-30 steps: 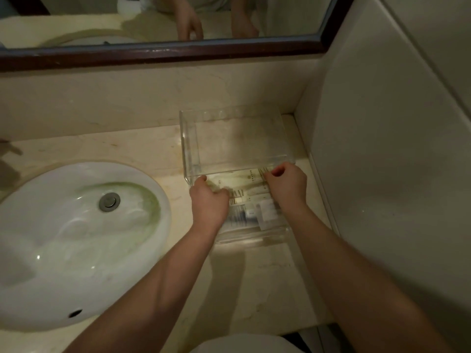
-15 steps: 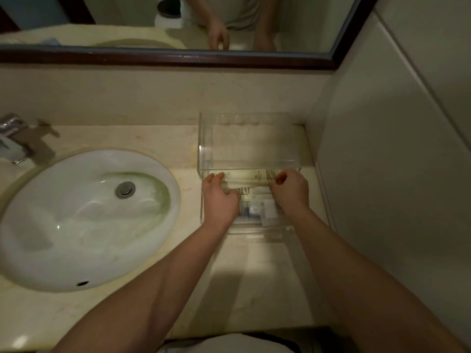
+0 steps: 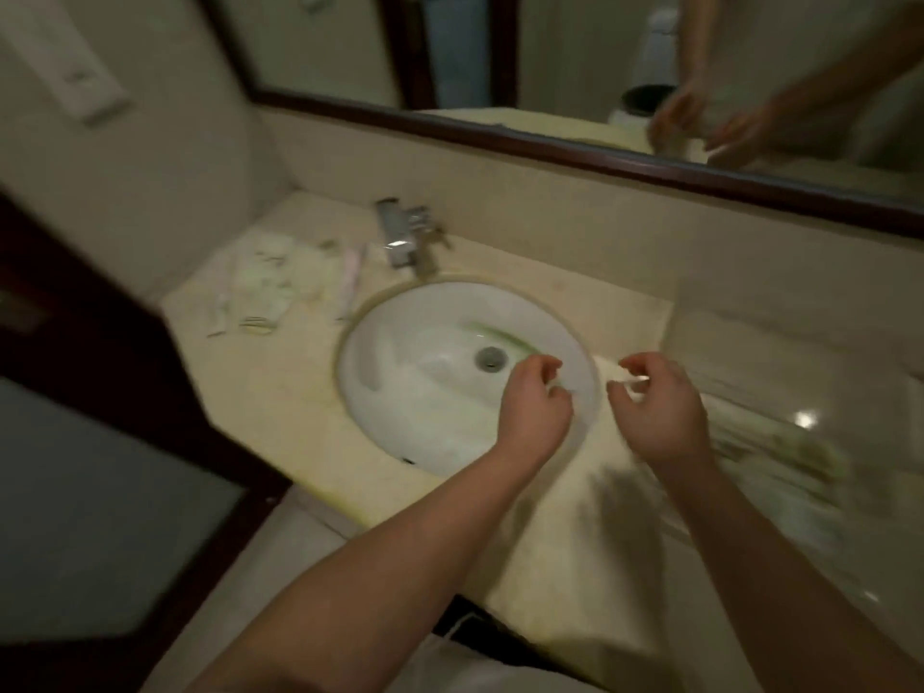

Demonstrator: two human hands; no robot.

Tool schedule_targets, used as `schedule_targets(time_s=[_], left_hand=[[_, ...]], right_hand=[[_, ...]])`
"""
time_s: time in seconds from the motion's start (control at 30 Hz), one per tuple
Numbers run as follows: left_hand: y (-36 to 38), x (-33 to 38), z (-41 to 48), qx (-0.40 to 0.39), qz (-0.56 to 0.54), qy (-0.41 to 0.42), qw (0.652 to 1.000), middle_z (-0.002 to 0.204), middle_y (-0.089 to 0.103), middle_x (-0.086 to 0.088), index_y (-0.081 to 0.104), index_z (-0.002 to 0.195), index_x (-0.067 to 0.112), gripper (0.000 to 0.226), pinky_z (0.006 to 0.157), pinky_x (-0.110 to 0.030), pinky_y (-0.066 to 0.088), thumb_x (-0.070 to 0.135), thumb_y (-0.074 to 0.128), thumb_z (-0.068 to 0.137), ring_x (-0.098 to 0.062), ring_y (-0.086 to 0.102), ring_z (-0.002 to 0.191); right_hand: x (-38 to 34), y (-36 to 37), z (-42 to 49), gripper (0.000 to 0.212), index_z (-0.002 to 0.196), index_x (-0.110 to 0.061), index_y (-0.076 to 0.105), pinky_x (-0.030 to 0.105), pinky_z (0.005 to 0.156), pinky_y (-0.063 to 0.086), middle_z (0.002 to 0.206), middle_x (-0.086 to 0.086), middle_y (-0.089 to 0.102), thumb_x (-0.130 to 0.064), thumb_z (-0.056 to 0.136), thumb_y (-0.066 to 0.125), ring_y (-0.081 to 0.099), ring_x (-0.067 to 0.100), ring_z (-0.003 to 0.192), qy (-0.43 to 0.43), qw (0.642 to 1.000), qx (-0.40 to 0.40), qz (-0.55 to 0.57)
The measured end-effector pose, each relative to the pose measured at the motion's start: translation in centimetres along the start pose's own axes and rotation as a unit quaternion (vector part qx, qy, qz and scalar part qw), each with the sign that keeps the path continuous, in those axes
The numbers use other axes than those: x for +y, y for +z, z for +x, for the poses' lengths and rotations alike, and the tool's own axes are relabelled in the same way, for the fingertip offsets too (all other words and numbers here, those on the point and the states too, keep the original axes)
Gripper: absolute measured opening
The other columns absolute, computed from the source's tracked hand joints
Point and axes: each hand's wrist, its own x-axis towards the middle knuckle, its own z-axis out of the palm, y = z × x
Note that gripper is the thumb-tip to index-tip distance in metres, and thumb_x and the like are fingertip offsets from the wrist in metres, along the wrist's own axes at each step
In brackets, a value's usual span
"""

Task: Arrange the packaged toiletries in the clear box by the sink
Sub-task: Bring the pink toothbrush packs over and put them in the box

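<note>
The clear box (image 3: 760,342) stands on the counter at the right, blurred, with several pale packets (image 3: 780,442) lying in its near end. A loose pile of packaged toiletries (image 3: 265,287) lies on the counter left of the tap, a long pink packet (image 3: 352,272) at its right edge. My left hand (image 3: 535,412) hovers over the right part of the sink, fingers half curled, nothing in it. My right hand (image 3: 660,412) hovers between sink and box, fingers curled; a white sliver shows at its fingertips, too blurred to tell whether it is held.
The white oval sink (image 3: 425,392) fills the middle of the beige counter (image 3: 280,392). A chrome tap (image 3: 400,232) stands behind it. A dark-framed mirror (image 3: 550,137) runs along the back wall. A dark door frame (image 3: 100,352) borders the counter's left end.
Both hands have come out of the clear box and moved left toward the sink. The view has swung left, bringing the tap and the pile of packets into sight.
</note>
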Motion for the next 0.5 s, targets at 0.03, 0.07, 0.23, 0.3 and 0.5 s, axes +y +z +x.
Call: schedule_targets(time_s=[0.03,0.07,0.23,0.3,0.5], left_hand=[[-2.3,-0.8,0.7,0.022,-0.007,-0.004,1.000,0.117,0.061,-0.004,0.059,0.115,0.013,0.034,0.095,-0.029,0.046,0.005,0.050,0.083,-0.017,0.057,0.108],[-4.2,-1.5,1.4,0.042,-0.013,-0.011,0.999,0.114,0.061,-0.003,0.059,0.113,0.013,0.032,0.093,-0.028,0.046,0.005,0.049,0.084,-0.016,0.057,0.104],[-15.0,-6.9,5.6,0.124,-0.022,-0.058,0.990,0.110,0.062,-0.003,0.059,0.109,0.014,0.030,0.086,-0.023,0.042,0.003,0.049,0.083,-0.016,0.058,0.101],[-19.6,-9.8,7.7,0.142,-0.019,-0.070,0.987,0.111,0.063,-0.005,0.060,0.108,0.012,0.030,0.085,-0.023,0.041,0.002,0.049,0.082,-0.018,0.058,0.103],[-32.1,-17.9,15.1,0.135,0.027,-0.115,0.984,0.116,0.064,-0.006,0.064,0.109,0.009,0.029,0.082,-0.022,0.038,0.004,0.050,0.084,-0.021,0.058,0.108]], right_hand=[[-1.8,1.7,0.4,0.030,0.110,-0.017,0.061,0.032,0.079,0.048,0.108,0.007,0.063,-0.021,0.082,0.068,0.064,0.023,0.086,-0.010,0.999,-0.033,0.006],[-3.3,3.2,0.6,0.031,0.112,-0.018,0.061,0.032,0.080,0.049,0.108,0.006,0.064,-0.022,0.082,0.068,0.063,0.022,0.085,-0.019,0.998,-0.066,0.009],[-12.4,12.6,1.9,0.034,0.115,-0.019,0.059,0.026,0.076,0.042,0.101,-0.001,0.064,-0.027,0.083,0.069,0.061,0.017,0.083,-0.060,0.980,-0.186,0.025],[-16.2,17.2,2.6,0.034,0.115,-0.019,0.059,0.025,0.076,0.040,0.098,-0.002,0.062,-0.028,0.084,0.069,0.061,0.017,0.083,-0.062,0.975,-0.212,0.027],[-25.4,29.2,5.5,0.037,0.116,-0.017,0.059,0.033,0.086,0.049,0.104,0.002,0.068,-0.035,0.085,0.066,0.064,0.022,0.097,-0.011,0.974,-0.228,0.009]])
